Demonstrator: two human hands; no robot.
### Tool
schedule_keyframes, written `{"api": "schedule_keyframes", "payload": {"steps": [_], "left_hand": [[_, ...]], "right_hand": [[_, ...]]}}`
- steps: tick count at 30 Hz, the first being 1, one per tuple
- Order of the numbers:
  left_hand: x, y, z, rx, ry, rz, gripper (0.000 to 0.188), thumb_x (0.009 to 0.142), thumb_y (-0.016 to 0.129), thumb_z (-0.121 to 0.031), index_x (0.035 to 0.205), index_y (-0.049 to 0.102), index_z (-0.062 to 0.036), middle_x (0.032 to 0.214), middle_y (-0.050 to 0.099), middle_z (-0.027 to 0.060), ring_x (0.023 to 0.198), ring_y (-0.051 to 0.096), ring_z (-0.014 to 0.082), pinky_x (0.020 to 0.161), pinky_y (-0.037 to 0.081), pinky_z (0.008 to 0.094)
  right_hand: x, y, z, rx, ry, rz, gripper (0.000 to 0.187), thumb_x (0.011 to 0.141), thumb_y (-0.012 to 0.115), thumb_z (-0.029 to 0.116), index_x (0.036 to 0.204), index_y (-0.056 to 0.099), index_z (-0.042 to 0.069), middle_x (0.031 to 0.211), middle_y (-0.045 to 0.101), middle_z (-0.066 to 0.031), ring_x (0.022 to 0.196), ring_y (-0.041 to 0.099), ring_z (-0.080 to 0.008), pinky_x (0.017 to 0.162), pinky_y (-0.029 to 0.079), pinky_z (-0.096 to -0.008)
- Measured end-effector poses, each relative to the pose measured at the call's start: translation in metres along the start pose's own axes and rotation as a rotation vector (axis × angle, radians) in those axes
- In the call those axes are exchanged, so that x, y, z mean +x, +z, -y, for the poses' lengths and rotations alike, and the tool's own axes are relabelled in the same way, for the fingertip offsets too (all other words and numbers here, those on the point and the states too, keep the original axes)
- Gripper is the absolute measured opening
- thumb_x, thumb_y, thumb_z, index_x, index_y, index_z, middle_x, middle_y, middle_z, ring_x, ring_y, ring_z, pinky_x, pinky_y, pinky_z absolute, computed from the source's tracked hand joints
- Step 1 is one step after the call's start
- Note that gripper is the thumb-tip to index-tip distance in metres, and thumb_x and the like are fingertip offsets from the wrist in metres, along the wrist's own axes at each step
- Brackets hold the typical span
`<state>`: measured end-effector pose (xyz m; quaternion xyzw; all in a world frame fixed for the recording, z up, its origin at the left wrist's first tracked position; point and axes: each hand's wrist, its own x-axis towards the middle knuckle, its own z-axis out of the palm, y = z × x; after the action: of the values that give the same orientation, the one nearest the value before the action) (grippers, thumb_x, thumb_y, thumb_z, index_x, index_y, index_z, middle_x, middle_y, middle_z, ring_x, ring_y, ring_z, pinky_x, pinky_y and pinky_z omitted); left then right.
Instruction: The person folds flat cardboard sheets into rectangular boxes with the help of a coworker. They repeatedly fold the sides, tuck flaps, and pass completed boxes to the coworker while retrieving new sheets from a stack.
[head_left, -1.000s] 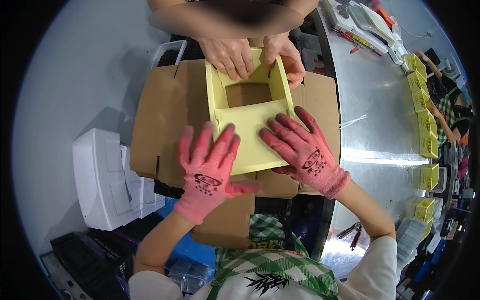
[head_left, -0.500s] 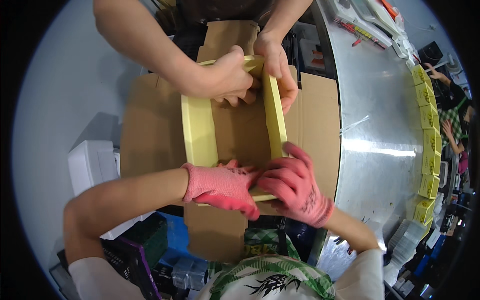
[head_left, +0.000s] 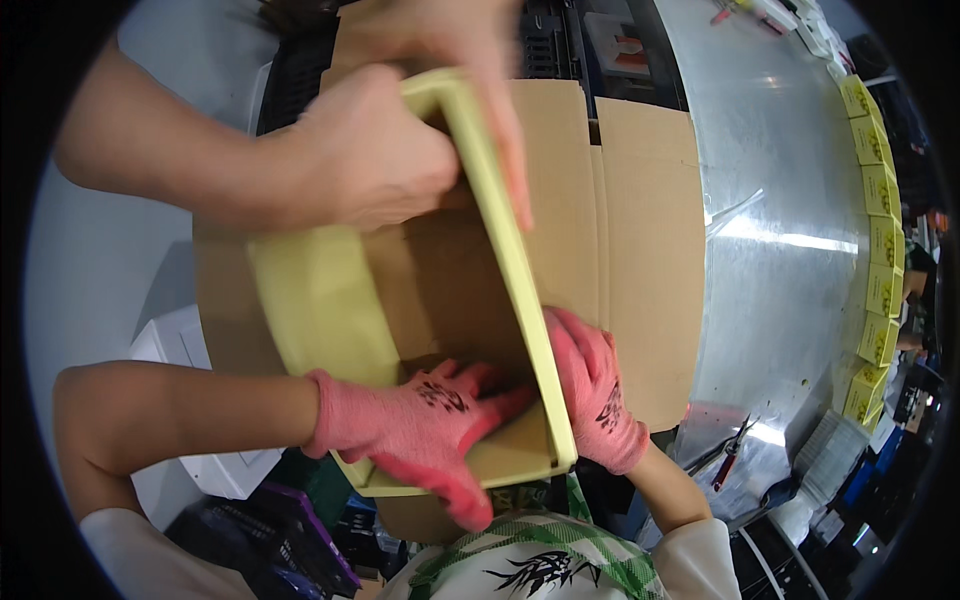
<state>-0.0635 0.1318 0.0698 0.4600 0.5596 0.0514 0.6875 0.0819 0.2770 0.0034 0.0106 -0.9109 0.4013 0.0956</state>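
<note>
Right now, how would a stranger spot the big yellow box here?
Beside the long metal table, find the brown cardboard. Over it is the yellow box, the pink-gloved left hand inside, the right hand outside its right wall. It looks far bigger than the small yellow boxes lining the table's right side.

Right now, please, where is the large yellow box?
The box is left of centre in the head view, over cardboard, left hand inside, right hand outside its right wall.

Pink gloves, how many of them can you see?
2: one on the left hand, inside the yellow box; one on the right hand, at the box's outer right side.
</note>
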Motion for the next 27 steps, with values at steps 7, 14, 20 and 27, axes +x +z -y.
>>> {"api": "schedule_keyframes", "payload": {"steps": [7, 14, 20, 27], "left_hand": [[0.012, -0.008, 0.01, -0.081, 0.183, 0.162, 0.113, 0.057, 0.075, -0.05, 0.147, 0.024, -0.0056, 0.144, 0.024, 0.0272, 0.131, 0.028, 0.0457, 0.107, 0.027, 0.0534], [0.017, -0.008, 0.013, -0.004, 0.238, 0.084, 0.104, 0.059, 0.08, -0.052, 0.139, 0.036, -0.002, 0.142, 0.033, 0.0269, 0.133, 0.029, 0.0407, 0.112, 0.023, 0.0433], [-0.018, 0.009, -0.018, 0.385, 0.177, -0.387, 0.066, 0.065, 0.072, -0.037, 0.121, 0.052, -0.0077, 0.126, 0.044, 0.0166, 0.117, 0.041, 0.0351, 0.098, 0.036, 0.0445], [-0.061, 0.136, -0.003, 0.572, 0.414, -1.664, 0.028, 0.062, 0.078, -0.022, 0.084, 0.064, -0.0104, 0.108, 0.056, 0.0078, 0.103, 0.054, 0.028, 0.091, 0.044, 0.0474]], "right_hand": [[0.009, -0.012, 0.007, 0.043, 0.112, 0.166, 0.081, 0.072, 0.07, 0.03, 0.141, 0.037, 0.007, 0.122, 0.05, -0.0139, 0.107, 0.053, -0.0294, 0.087, 0.039, -0.0452], [0.009, -0.004, -0.003, -0.041, 0.101, 0.201, 0.091, 0.07, 0.071, 0.035, 0.145, 0.029, 0.005, 0.125, 0.045, -0.019, 0.115, 0.048, -0.033, 0.094, 0.037, -0.0491], [0.017, -0.064, 0.018, 0.358, -0.027, 0.257, 0.093, 0.069, 0.066, 0.005, 0.147, 0.018, -0.002, 0.145, 0.028, -0.0259, 0.133, 0.034, -0.0417, 0.111, 0.026, -0.0461], [0.065, -0.048, 0.109, 0.063, -0.098, 0.939, 0.087, 0.075, 0.072, 0.035, 0.138, 0.031, -0.009, 0.14, 0.038, -0.0258, 0.126, 0.045, -0.0364, 0.106, 0.037, -0.0393]]}}
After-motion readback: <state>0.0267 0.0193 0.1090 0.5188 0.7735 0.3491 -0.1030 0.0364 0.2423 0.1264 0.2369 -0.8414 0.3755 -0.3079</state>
